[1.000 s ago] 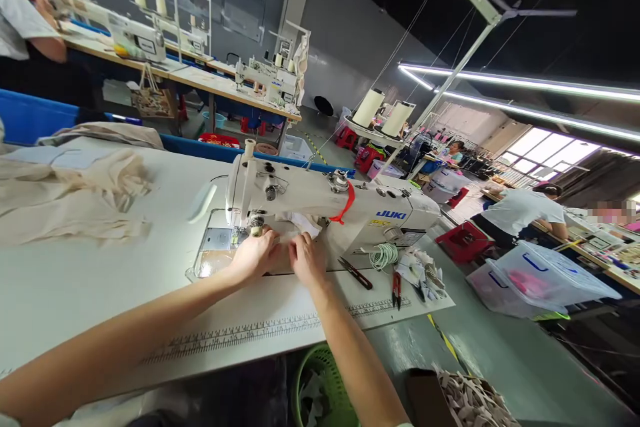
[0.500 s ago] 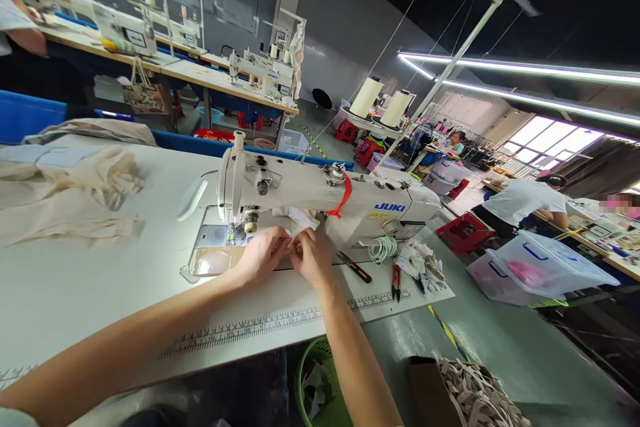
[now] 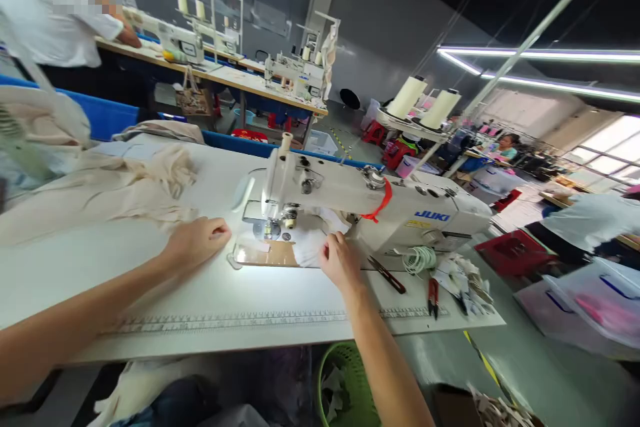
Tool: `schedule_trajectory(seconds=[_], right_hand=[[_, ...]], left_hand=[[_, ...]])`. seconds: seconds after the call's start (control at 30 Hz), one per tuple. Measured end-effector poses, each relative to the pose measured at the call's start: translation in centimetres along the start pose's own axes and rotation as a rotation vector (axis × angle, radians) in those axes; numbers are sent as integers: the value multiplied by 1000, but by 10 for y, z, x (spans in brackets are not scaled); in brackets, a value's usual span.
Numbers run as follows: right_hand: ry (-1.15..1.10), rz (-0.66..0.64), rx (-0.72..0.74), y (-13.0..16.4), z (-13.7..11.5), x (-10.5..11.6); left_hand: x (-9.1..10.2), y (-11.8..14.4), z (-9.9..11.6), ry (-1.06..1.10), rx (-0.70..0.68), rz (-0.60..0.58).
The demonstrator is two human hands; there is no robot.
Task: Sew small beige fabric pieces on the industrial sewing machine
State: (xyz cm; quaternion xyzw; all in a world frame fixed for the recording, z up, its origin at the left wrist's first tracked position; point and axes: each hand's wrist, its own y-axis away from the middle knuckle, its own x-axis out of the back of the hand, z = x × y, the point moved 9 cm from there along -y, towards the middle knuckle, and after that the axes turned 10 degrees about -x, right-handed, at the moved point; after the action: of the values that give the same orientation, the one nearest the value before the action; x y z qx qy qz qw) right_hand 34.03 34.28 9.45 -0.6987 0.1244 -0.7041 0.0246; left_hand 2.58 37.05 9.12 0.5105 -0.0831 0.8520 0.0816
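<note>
Here the right hand (image 3: 339, 261) pinches white fabric (image 3: 311, 245) beside the presser foot (image 3: 273, 229).

The sewing machine (image 3: 380, 203) has a glossy, smooth white casing (metal or plastic, hard to tell). The table (image 3: 150, 287) is matt and smooth. The beige fabric (image 3: 115, 183) is soft, crumpled cloth.

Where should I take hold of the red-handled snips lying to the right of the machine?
Grip the red-handled snips by the red handle end, coming from above on the near table edge. They lie flat, blades pointing toward you, with scraps crowding their right side.
</note>
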Motion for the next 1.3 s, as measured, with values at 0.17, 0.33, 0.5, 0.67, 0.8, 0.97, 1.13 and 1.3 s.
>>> schedule_trajectory(seconds=[0.17,0.33,0.5,0.67,0.8,0.97,1.13,1.3], right_hand=[[-86,90,65,-1,9,-5],[-211,320,141,-3,23,-2],[-261,456,228,1,22,4],[-250,481,290,3,19,4],[-258,485,350,4,17,5],[-326,495,364,9,11,15],[-421,193,333,20,-18,18],[-396,-13,424,53,-74,22]], left_hand=[[5,4,-2,-33,-101,59],[34,9,-32,0,-267,126],[87,-19,-103,-102,-202,253],[77,-47,-121,-285,-226,68],[76,-46,-117,-314,-203,38],[84,-35,-120,-330,-107,3],[92,-19,-119,-302,-89,67],[88,-9,-112,-47,-185,179]])
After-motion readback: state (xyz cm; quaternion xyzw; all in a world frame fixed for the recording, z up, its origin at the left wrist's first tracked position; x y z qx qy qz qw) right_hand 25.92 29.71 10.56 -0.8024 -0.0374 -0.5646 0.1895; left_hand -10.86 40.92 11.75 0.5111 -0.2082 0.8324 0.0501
